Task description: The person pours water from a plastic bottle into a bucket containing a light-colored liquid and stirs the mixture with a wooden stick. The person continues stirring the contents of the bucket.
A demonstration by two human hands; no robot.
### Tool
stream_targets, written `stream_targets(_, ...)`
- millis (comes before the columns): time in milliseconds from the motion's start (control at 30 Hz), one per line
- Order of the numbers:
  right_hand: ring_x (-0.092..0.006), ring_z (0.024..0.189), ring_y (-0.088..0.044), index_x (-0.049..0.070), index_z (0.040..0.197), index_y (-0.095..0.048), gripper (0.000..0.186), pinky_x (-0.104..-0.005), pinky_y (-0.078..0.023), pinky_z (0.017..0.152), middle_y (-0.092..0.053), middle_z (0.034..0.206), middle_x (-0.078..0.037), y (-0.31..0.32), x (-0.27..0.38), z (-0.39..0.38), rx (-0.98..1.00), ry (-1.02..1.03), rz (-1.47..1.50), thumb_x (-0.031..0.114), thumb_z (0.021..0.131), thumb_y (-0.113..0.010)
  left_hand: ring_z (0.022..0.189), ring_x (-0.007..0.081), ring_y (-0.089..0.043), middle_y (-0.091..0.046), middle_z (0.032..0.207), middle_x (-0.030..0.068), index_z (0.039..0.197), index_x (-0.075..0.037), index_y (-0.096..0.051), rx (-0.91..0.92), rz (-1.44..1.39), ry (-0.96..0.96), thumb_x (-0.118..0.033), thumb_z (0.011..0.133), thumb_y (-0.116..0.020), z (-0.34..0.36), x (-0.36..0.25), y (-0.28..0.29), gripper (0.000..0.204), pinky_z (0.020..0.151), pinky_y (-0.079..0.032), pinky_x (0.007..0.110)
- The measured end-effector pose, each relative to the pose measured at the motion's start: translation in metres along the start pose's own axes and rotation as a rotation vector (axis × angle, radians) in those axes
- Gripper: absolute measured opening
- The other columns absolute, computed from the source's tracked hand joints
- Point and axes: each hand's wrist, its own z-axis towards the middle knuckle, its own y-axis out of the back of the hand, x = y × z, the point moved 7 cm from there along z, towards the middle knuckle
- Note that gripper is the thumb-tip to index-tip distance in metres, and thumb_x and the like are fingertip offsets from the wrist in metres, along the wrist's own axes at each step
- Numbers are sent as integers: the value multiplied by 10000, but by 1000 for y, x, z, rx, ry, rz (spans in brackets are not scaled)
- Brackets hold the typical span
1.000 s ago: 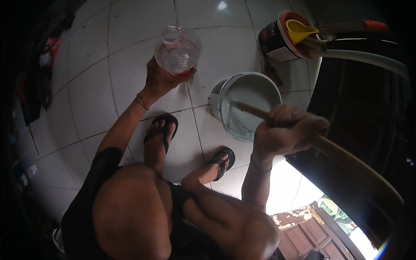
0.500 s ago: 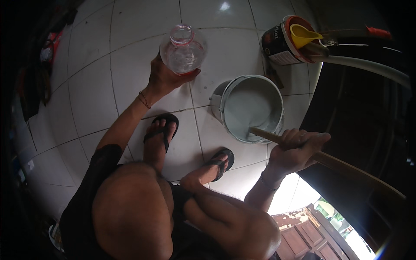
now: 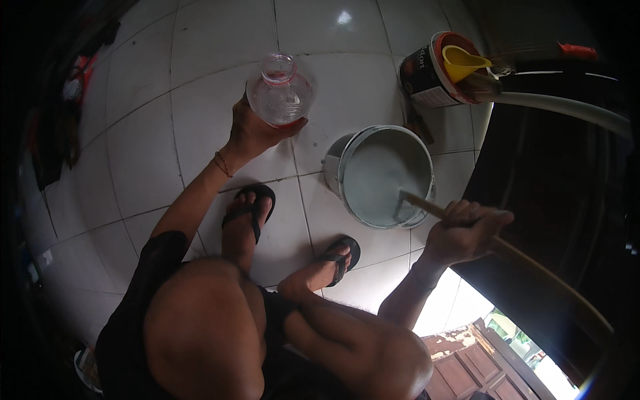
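My left hand (image 3: 257, 133) is wrapped round a clear plastic bottle (image 3: 283, 97) with a reddish rim and a wide uncapped mouth, held above the tiled floor. In my right hand (image 3: 467, 230) is a long wooden stick (image 3: 533, 280), slanting down to the left. Its lower end meets the pale grey liquid (image 3: 383, 173) near the right side of a white bucket (image 3: 335, 160). The bucket stands on the floor in front of my feet. What the bottle holds, if anything, is hard to make out.
Beyond the bucket, a dark-labelled pail (image 3: 427, 73) holds a yellow funnel-shaped scoop (image 3: 463, 63) and handles. A pale pipe (image 3: 567, 110) runs beside it. My sandalled feet (image 3: 250, 210) rest on white tiles. A worn brown wooden door (image 3: 473, 363) is at lower right.
The stick's lower end has shifted slightly right in the bucket, and my right hand has moved slightly right. The whole view has dropped a little; my left hand still holds the bottle.
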Motion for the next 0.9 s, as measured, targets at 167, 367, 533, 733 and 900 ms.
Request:
stream_targets(167,-88,364,-277,118,778,-425,555,-249,-243,383,-368,522,-8,-52,7,-44,524,-14,467,530,1122,-282,1017,302,-740,-698,1168,166,1313,-13,-555,17,22,22,-323,682,-970,2,1,0,817,902,-623,363)
stream_targets(367,-118,370,-310,105,815,-413,554,-286,-284,382,-376,532,-11,-79,-5,19,324,433,99,537,1120,-248,1028,288,-741,-708,1178,144,1319,-31,-560,21,19,-9,-307,715,-954,2,-7,0,772,918,-622,368)
stream_targets(533,-122,357,-318,86,684,-415,625,-285,-271,371,-333,493,-8,-44,-6,14,428,251,241,507,1126,-284,1024,282,-741,-708,1178,144,1311,-32,-561,16,9,-5,-316,716,-954,3,-1,-4,767,907,-625,367)
stream_targets(733,-130,335,-368,75,577,-395,655,-263,-288,352,-341,451,-16,-48,37,-30,762,168,293,432,1123,-344,1005,285,-742,-705,1164,153,1301,-24,-559,7,15,5,-351,704,-958,1,-2,3,788,887,-629,373)
stream_targets(900,-140,321,-362,81,549,-394,678,-249,-266,329,-364,449,-14,-38,43,-41,772,42,427,460,1108,-337,1000,281,-743,-704,1166,152,1310,-24,-557,4,0,26,-366,708,-954,0,0,0,799,888,-628,368)
